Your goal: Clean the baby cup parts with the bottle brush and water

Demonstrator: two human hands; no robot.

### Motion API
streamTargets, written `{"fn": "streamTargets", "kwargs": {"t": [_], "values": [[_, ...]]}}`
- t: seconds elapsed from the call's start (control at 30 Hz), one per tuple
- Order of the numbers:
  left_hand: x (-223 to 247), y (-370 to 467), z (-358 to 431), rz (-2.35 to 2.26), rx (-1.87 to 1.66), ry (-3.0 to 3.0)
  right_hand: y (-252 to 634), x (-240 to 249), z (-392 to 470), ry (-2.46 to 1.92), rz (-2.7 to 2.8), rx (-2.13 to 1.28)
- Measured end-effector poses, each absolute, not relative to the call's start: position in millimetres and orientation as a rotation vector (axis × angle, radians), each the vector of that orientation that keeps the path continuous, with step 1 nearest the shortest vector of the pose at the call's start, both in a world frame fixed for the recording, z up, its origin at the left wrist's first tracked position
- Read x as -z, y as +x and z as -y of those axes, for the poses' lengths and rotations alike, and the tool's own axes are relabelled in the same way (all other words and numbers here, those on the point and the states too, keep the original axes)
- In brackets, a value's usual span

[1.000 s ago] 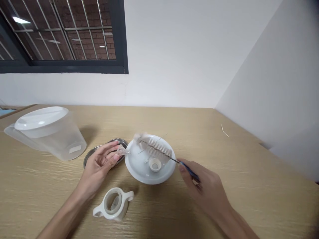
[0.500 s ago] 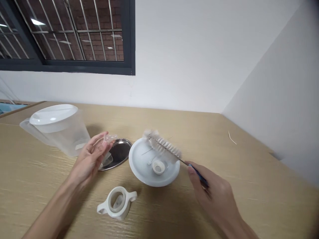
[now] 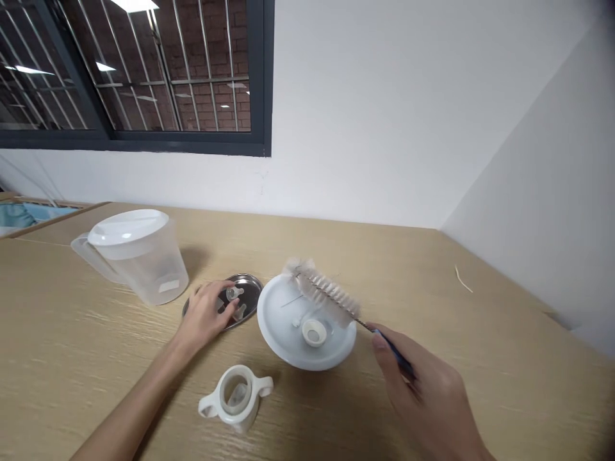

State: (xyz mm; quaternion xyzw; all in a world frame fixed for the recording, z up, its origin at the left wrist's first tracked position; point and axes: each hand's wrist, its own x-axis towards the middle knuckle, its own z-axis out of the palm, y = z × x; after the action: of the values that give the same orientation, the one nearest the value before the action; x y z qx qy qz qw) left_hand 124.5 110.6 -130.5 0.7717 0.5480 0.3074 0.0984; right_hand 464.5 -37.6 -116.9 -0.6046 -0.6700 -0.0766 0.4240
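Observation:
My left hand (image 3: 209, 312) is over the oval metal tray (image 3: 250, 280), its thumb and index finger apart. A clear bottle nipple (image 3: 234, 292) sits between those fingertips, and a second clear nipple (image 3: 240, 312) lies beside the thumb. My right hand (image 3: 423, 378) is closed round the blue handle of a bottle brush (image 3: 327, 291). The brush's white bristles slant over a white bowl (image 3: 270, 320). In the bowl are a white ring (image 3: 314, 333) and a thin wire-like piece. Nearer me stands a white two-handled ring piece (image 3: 236, 398) with something clear inside.
A lidded clear plastic pitcher (image 3: 144, 256) stands at the left behind the tray. A thin pale strip (image 3: 463, 279) lies on the table at the right. The wall and a barred window (image 3: 168, 77) are behind the table.
My left hand has lowered from above the tray's near edge down onto it, bringing the clear nipple to the tray. My right hand still grips the brush over the bowl. The view has shifted slightly.

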Motion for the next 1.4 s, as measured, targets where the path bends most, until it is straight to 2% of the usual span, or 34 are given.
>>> {"fn": "streamTargets", "kwargs": {"t": [0.6,0.9,1.1,1.2,1.3,1.4], "values": [[138,135,-115,-2.082,-0.788,2.205,463,115,37,-1.426,1.734,0.266],[127,133,-112,-2.067,-0.878,2.239,472,115,35,-1.457,1.651,0.311],[127,124,-111,-1.831,-1.131,2.333,477,110,31,-1.499,1.531,0.315],[120,125,-110,-1.646,-1.140,2.396,478,106,29,-1.533,1.463,0.314],[98,145,-107,-1.345,-0.942,2.538,483,103,27,-1.566,1.387,0.319],[74,184,-100,-1.043,-0.508,2.645,489,101,27,-1.595,1.311,0.315]]}}
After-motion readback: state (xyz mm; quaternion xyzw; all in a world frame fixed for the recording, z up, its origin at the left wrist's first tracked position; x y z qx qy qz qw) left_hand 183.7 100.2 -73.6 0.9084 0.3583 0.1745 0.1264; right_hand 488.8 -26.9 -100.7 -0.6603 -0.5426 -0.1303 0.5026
